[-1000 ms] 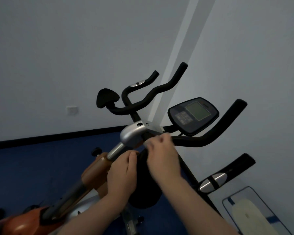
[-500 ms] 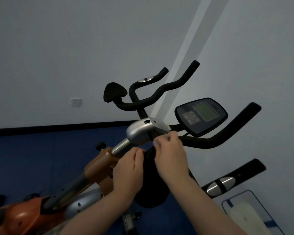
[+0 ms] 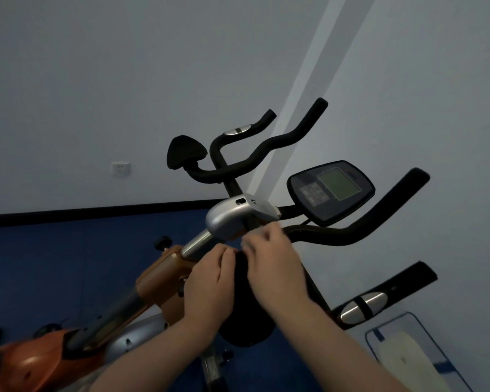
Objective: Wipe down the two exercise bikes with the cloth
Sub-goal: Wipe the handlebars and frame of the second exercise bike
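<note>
– Just below the silver cap [image 3: 232,219], what have the hands got?

– The cloth [image 3: 246,321]. It is dark and hangs straight down from under the cap, ending in a rounded bottom edge. I can't make out its folds in this light.

– And each grip?

– The left hand [image 3: 210,287] is at the cloth's left edge, lower than the cap, with its fingers curled in against the fabric. The right hand [image 3: 275,267] is on the cloth's top, closest to the cap, its fingertips [image 3: 251,241] bunched together right under the cap's rim. Both grips are closed on the cloth. The right fingertips are blurred, so I can't tell exactly how they pinch.

– Which bike does the cap belong to?

– The near bike [image 3: 164,275]. Its orange frame runs down and left from the cap, joined to it by a shiny post [image 3: 195,246]. A black knob [image 3: 161,241] sits left of that post.

– To the right of the cap?

– A console [image 3: 331,190] with a pale screen, tilted towards the camera. Under it a black bar [image 3: 365,224] sweeps up to the right. Lower right of the cap, another bar carries a silver pad [image 3: 362,306].

– And the second bike?

– Above the cap and behind it are the far bike's handlebars [image 3: 266,148], curved and black, with a black pad [image 3: 186,154] at their left.

– Anything else around?

– A socket [image 3: 120,168] on the wall, well left of the cap, and blue floor [image 3: 54,264] below it. Far to the lower right of the cap is a mesh bin [image 3: 419,332] holding something pale.
</note>
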`<action>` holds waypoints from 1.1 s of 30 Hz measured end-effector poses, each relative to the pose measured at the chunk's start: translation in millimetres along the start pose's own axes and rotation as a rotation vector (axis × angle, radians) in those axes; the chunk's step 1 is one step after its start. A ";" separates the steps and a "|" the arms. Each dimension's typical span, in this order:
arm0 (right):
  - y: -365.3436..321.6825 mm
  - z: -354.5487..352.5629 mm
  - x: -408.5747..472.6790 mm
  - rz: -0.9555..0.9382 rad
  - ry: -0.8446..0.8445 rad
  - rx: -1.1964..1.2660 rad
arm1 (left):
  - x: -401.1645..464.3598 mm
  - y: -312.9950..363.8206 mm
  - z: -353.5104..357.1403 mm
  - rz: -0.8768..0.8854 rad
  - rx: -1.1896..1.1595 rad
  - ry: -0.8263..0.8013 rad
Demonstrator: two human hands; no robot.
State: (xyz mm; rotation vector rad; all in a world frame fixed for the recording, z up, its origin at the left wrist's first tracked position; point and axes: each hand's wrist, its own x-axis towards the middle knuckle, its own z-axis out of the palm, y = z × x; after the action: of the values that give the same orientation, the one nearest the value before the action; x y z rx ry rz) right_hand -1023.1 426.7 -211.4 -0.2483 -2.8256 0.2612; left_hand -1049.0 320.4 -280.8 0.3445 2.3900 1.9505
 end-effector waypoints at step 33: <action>58.2 -29.3 95.1 -0.156 -0.583 0.175 | 0.8 3.1 -4.0 0.091 0.087 -0.006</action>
State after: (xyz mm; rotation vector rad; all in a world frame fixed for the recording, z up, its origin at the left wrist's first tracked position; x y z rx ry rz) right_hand -1095.5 506.3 -169.9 0.1088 -3.3373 0.6309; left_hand -1050.0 317.3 -276.9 0.4700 2.5026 1.8815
